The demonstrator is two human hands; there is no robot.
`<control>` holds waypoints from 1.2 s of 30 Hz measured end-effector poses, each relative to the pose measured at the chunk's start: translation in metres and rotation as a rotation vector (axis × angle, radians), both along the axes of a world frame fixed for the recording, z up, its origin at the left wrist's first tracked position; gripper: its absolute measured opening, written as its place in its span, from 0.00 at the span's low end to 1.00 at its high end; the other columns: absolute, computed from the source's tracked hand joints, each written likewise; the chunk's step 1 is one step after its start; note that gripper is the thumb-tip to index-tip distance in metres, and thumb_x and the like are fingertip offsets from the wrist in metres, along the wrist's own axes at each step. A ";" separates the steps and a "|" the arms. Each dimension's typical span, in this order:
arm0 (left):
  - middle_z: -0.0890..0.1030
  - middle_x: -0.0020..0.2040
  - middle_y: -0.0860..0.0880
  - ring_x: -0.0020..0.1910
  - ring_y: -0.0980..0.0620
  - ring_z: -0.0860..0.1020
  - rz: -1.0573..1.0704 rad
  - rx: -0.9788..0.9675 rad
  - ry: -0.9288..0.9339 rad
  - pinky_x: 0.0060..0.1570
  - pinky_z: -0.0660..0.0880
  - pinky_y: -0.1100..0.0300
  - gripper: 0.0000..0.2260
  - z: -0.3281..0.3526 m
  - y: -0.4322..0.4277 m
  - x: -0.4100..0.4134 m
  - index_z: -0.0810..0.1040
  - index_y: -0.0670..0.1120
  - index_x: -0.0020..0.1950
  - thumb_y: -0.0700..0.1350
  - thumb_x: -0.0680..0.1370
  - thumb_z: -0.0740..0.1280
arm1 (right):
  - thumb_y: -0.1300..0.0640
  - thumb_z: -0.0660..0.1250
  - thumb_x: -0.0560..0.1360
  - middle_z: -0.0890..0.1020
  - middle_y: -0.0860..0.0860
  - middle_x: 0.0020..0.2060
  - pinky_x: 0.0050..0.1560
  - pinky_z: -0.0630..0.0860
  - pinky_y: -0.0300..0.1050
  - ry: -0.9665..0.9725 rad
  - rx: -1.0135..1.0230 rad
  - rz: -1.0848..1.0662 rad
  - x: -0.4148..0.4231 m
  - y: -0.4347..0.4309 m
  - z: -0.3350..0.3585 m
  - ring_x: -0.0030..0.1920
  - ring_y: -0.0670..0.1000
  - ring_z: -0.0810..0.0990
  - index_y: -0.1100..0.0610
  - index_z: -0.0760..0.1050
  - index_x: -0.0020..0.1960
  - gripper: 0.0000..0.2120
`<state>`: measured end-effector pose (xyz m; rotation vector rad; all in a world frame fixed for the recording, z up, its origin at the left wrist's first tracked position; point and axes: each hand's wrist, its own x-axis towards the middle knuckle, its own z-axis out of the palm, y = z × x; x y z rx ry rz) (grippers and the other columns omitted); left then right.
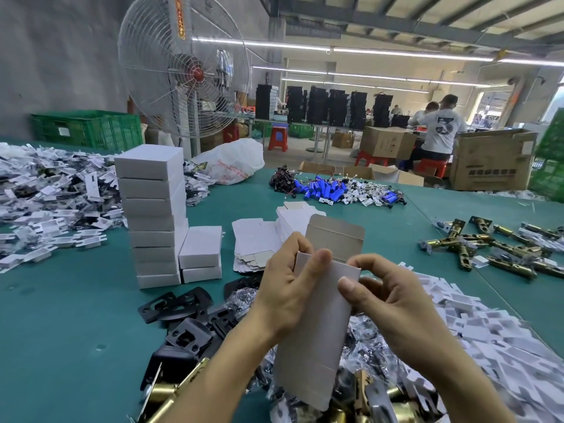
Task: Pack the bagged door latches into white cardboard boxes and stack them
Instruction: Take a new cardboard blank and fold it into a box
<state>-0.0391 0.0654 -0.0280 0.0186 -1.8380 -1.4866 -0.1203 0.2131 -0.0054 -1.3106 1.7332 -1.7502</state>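
Above the green table (76, 315), white cardboard box (314, 325) gripped by left hand (287, 288) and right hand (387, 297), top flap raised, packed boxes (152, 221) stacked at left.

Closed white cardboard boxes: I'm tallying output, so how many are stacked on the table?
10. Eight form the tall stack at left; two form the short stack just right of it. More may be hidden behind.

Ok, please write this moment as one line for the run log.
left hand: grips white box | right hand: pinches its top edge | top flap: open | stack of white boxes: on table
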 end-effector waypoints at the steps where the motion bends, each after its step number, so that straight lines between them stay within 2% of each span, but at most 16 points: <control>1: 0.75 0.35 0.52 0.33 0.52 0.73 0.023 -0.015 0.010 0.31 0.70 0.50 0.28 -0.002 -0.001 -0.001 0.69 0.47 0.42 0.73 0.70 0.65 | 0.50 0.70 0.71 0.82 0.63 0.37 0.40 0.74 0.51 0.007 0.018 -0.012 0.000 0.000 0.000 0.38 0.53 0.78 0.47 0.78 0.46 0.05; 4: 0.74 0.33 0.54 0.32 0.54 0.71 0.081 -0.064 -0.016 0.31 0.70 0.50 0.26 -0.007 -0.003 -0.003 0.70 0.50 0.43 0.74 0.71 0.63 | 0.44 0.70 0.67 0.84 0.60 0.37 0.44 0.77 0.57 0.047 0.064 -0.083 -0.001 0.000 0.000 0.38 0.52 0.81 0.45 0.79 0.48 0.11; 7: 0.73 0.31 0.55 0.30 0.56 0.70 0.088 -0.084 -0.021 0.29 0.68 0.50 0.26 -0.010 -0.005 -0.005 0.69 0.50 0.42 0.74 0.73 0.62 | 0.43 0.68 0.70 0.85 0.54 0.40 0.43 0.78 0.53 0.127 0.030 -0.129 -0.001 0.001 0.003 0.40 0.54 0.82 0.44 0.82 0.51 0.12; 9: 0.72 0.30 0.55 0.29 0.57 0.68 0.083 -0.110 -0.022 0.28 0.65 0.53 0.26 -0.010 -0.006 -0.005 0.69 0.50 0.42 0.74 0.73 0.61 | 0.44 0.67 0.71 0.85 0.49 0.44 0.41 0.80 0.46 0.135 -0.060 -0.171 -0.002 0.002 0.006 0.41 0.52 0.83 0.41 0.81 0.54 0.13; 11: 0.72 0.33 0.54 0.31 0.56 0.69 0.088 -0.151 -0.040 0.30 0.67 0.48 0.25 -0.011 -0.006 -0.005 0.69 0.53 0.44 0.75 0.73 0.60 | 0.49 0.70 0.69 0.84 0.45 0.46 0.41 0.81 0.42 0.052 -0.152 -0.160 -0.004 0.003 0.009 0.41 0.50 0.84 0.37 0.77 0.59 0.18; 13: 0.73 0.36 0.56 0.33 0.58 0.70 0.120 -0.216 -0.055 0.33 0.69 0.49 0.23 -0.011 -0.007 -0.005 0.69 0.56 0.46 0.75 0.73 0.59 | 0.53 0.73 0.67 0.83 0.43 0.46 0.43 0.83 0.44 -0.016 -0.149 -0.132 -0.005 0.005 0.009 0.43 0.52 0.85 0.34 0.72 0.64 0.29; 14: 0.73 0.37 0.57 0.33 0.59 0.69 0.132 -0.234 -0.057 0.34 0.69 0.51 0.22 -0.011 -0.007 -0.005 0.68 0.57 0.47 0.75 0.73 0.59 | 0.53 0.74 0.66 0.83 0.45 0.48 0.43 0.83 0.47 -0.032 -0.121 -0.115 -0.004 0.006 0.010 0.44 0.53 0.86 0.33 0.72 0.64 0.30; 17: 0.74 0.38 0.59 0.33 0.60 0.69 0.166 -0.256 -0.054 0.32 0.67 0.61 0.22 -0.010 -0.007 -0.002 0.67 0.58 0.48 0.75 0.73 0.58 | 0.50 0.75 0.65 0.85 0.54 0.51 0.41 0.84 0.54 -0.026 -0.075 -0.055 -0.001 0.008 0.013 0.44 0.58 0.87 0.38 0.79 0.58 0.22; 19: 0.74 0.40 0.58 0.33 0.60 0.70 0.179 -0.281 -0.054 0.32 0.66 0.63 0.22 -0.010 -0.007 -0.002 0.67 0.57 0.48 0.75 0.73 0.58 | 0.50 0.75 0.65 0.86 0.54 0.49 0.39 0.84 0.54 -0.026 -0.063 -0.048 0.000 0.009 0.014 0.42 0.60 0.87 0.40 0.79 0.56 0.20; 22: 0.74 0.39 0.57 0.33 0.59 0.69 0.180 -0.302 -0.060 0.32 0.67 0.60 0.22 -0.011 -0.006 -0.003 0.66 0.57 0.47 0.76 0.73 0.57 | 0.47 0.74 0.64 0.86 0.53 0.47 0.36 0.84 0.50 -0.033 -0.022 -0.027 0.002 0.011 0.016 0.40 0.59 0.87 0.41 0.75 0.58 0.23; 25: 0.74 0.41 0.52 0.32 0.58 0.69 0.175 -0.292 -0.091 0.32 0.68 0.56 0.23 -0.010 -0.006 -0.003 0.66 0.59 0.48 0.77 0.72 0.57 | 0.46 0.74 0.64 0.86 0.55 0.43 0.35 0.84 0.51 -0.022 0.015 -0.028 0.001 0.012 0.018 0.39 0.60 0.86 0.40 0.73 0.59 0.24; 27: 0.76 0.40 0.48 0.32 0.55 0.73 0.168 -0.267 -0.099 0.33 0.71 0.53 0.24 -0.007 -0.005 -0.002 0.65 0.59 0.49 0.78 0.70 0.58 | 0.46 0.73 0.65 0.87 0.55 0.41 0.35 0.84 0.52 0.001 0.034 -0.058 0.000 0.012 0.018 0.37 0.59 0.86 0.40 0.73 0.60 0.24; 29: 0.80 0.44 0.50 0.37 0.54 0.79 0.141 -0.234 -0.117 0.39 0.76 0.53 0.26 -0.006 -0.003 0.000 0.63 0.63 0.53 0.80 0.67 0.61 | 0.48 0.72 0.68 0.87 0.54 0.41 0.34 0.84 0.53 0.032 0.028 -0.119 -0.003 0.011 0.015 0.35 0.59 0.86 0.39 0.74 0.58 0.19; 32: 0.77 0.52 0.61 0.46 0.59 0.80 0.161 -0.437 -0.186 0.46 0.78 0.59 0.37 -0.006 0.003 0.004 0.54 0.66 0.59 0.78 0.61 0.68 | 0.57 0.70 0.74 0.86 0.53 0.40 0.31 0.83 0.53 0.055 -0.039 -0.236 -0.007 0.008 0.011 0.32 0.59 0.85 0.37 0.78 0.51 0.14; 34: 0.74 0.57 0.60 0.48 0.55 0.80 0.225 -0.594 -0.263 0.47 0.78 0.55 0.44 -0.006 0.008 0.003 0.48 0.63 0.63 0.77 0.59 0.70 | 0.60 0.70 0.76 0.86 0.52 0.39 0.31 0.82 0.53 0.082 -0.066 -0.302 -0.008 0.008 0.008 0.31 0.58 0.85 0.39 0.78 0.50 0.14; 36: 0.74 0.58 0.56 0.48 0.50 0.80 0.303 -0.625 -0.334 0.45 0.77 0.53 0.45 -0.007 0.009 0.000 0.47 0.62 0.63 0.75 0.59 0.70 | 0.59 0.71 0.75 0.86 0.52 0.40 0.33 0.83 0.58 0.106 -0.080 -0.326 -0.006 0.006 0.007 0.32 0.58 0.85 0.40 0.79 0.50 0.14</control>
